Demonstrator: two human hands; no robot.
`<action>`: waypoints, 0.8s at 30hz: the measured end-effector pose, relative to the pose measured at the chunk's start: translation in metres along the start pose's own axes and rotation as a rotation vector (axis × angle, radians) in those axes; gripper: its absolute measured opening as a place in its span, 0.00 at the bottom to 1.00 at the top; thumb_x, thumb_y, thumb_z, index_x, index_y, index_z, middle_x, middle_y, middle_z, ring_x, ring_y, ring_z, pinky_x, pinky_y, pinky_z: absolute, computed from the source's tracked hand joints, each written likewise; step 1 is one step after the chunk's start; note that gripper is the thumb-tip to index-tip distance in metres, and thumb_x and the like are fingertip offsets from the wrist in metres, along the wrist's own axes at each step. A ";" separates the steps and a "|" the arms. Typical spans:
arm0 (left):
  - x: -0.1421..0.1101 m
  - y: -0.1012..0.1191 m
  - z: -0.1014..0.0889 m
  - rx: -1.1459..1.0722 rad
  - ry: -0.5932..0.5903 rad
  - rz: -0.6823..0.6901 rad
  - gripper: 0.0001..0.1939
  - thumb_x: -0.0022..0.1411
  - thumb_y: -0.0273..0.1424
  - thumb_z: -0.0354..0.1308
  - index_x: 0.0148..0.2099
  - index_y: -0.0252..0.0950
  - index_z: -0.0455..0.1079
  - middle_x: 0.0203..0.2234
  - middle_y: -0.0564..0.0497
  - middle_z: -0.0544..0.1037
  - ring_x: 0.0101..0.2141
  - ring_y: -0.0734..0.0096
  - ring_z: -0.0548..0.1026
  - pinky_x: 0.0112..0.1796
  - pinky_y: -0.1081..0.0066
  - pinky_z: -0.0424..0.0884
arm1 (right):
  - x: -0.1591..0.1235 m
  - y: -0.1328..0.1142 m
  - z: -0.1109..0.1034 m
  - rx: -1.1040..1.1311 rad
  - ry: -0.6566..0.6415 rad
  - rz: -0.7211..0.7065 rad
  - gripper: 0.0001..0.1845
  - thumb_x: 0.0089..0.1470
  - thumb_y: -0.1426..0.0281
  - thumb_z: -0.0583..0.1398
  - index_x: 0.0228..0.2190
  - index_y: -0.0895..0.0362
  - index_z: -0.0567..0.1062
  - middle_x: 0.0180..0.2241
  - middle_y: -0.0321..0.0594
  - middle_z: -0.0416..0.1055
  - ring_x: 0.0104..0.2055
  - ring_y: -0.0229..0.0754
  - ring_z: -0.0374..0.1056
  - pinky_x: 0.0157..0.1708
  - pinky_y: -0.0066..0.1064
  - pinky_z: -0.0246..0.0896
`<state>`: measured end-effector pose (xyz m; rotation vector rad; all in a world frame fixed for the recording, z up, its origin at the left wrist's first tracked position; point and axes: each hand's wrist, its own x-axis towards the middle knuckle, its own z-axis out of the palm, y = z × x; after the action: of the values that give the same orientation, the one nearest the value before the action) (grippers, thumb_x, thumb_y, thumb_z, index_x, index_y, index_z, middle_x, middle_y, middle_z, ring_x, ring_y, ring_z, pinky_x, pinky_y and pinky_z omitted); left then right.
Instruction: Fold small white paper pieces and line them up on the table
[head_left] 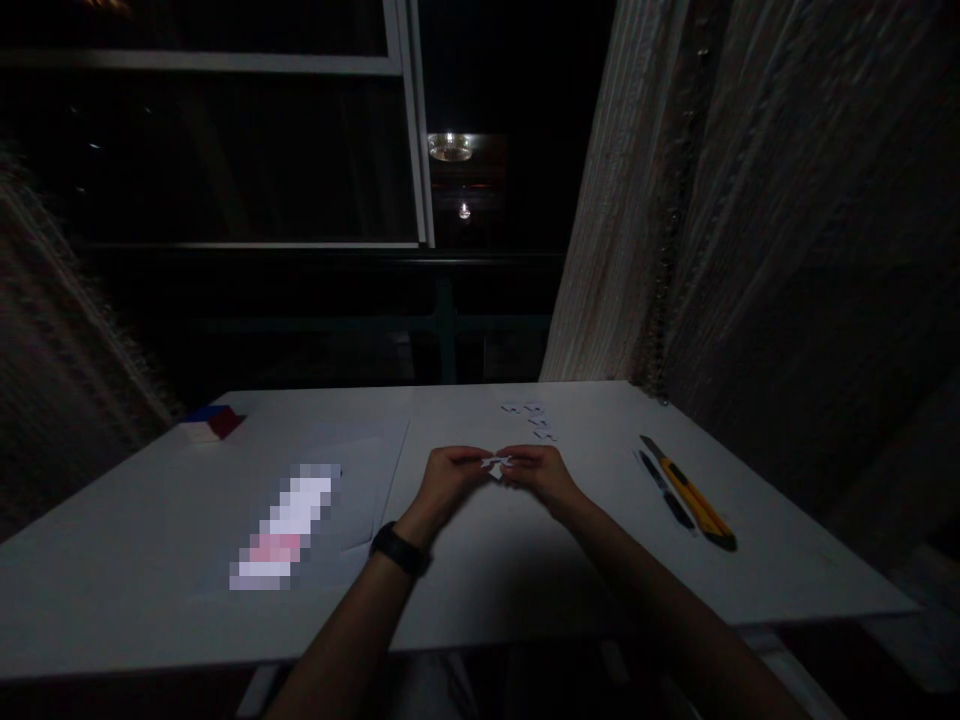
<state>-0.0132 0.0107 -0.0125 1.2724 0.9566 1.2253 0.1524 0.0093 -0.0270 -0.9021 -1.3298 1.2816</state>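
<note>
Between my two hands, above the middle of the white table (480,610), is a small white piece of cut or folded paper (496,466). My left hand (454,475) pinches its left side, and a dark band circles that wrist. The fingers of my right hand (541,475) are closed on its right side. Just beyond my hands lie several small white paper pieces (538,423) with dark marks on them. The paper's exact shape is too small and dim to make out.
To the right lie a yellow utility knife (694,502) and a dark pen (667,492). Paper sheets (367,460) and a bright pixelated patch (289,525) are on the left. A blue, red and white block (211,424) stands far left; curtains (600,220) hang behind.
</note>
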 end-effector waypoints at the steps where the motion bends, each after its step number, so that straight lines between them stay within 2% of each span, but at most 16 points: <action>1: 0.000 0.000 0.000 0.006 0.007 0.002 0.13 0.36 0.29 0.66 0.29 0.30 0.75 0.24 0.45 0.78 0.25 0.69 0.73 0.29 0.71 0.68 | 0.000 0.000 0.001 -0.002 0.003 0.001 0.18 0.30 0.67 0.67 0.30 0.60 0.76 0.20 0.38 0.72 0.21 0.35 0.65 0.23 0.28 0.58; 6: 0.000 0.001 -0.001 0.076 0.001 0.028 0.14 0.37 0.30 0.66 0.30 0.30 0.75 0.25 0.45 0.78 0.26 0.69 0.73 0.30 0.72 0.68 | 0.000 0.000 0.003 -0.038 0.045 -0.036 0.13 0.31 0.68 0.67 0.23 0.62 0.76 0.17 0.37 0.71 0.20 0.35 0.64 0.22 0.28 0.58; 12: 0.001 -0.002 -0.002 0.059 -0.030 0.047 0.16 0.38 0.33 0.66 0.32 0.29 0.75 0.26 0.44 0.78 0.27 0.67 0.74 0.30 0.70 0.69 | 0.000 0.001 0.002 -0.021 0.036 -0.043 0.18 0.34 0.66 0.66 0.32 0.59 0.74 0.19 0.36 0.71 0.19 0.35 0.64 0.20 0.27 0.58; 15: 0.000 -0.002 -0.001 0.097 -0.032 0.063 0.15 0.38 0.33 0.66 0.30 0.29 0.75 0.25 0.44 0.78 0.26 0.67 0.74 0.30 0.70 0.69 | 0.000 0.000 0.002 -0.046 0.047 -0.037 0.15 0.32 0.66 0.66 0.28 0.59 0.76 0.18 0.37 0.71 0.19 0.36 0.64 0.20 0.27 0.58; 19: -0.003 0.001 0.002 0.184 -0.044 0.126 0.17 0.38 0.34 0.66 0.33 0.30 0.74 0.27 0.43 0.78 0.29 0.64 0.75 0.32 0.68 0.70 | 0.002 0.000 0.002 -0.099 0.145 -0.053 0.13 0.30 0.66 0.66 0.23 0.59 0.77 0.17 0.37 0.71 0.18 0.36 0.63 0.20 0.29 0.59; 24: -0.006 0.000 0.006 0.285 -0.002 0.203 0.17 0.43 0.35 0.63 0.36 0.31 0.74 0.30 0.43 0.78 0.32 0.63 0.75 0.35 0.68 0.70 | 0.004 0.003 0.005 -0.121 0.251 -0.081 0.11 0.32 0.67 0.65 0.24 0.59 0.78 0.20 0.39 0.73 0.21 0.38 0.65 0.22 0.29 0.59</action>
<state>-0.0082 0.0036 -0.0128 1.6272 1.0467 1.2731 0.1465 0.0122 -0.0293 -1.0460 -1.2414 0.9982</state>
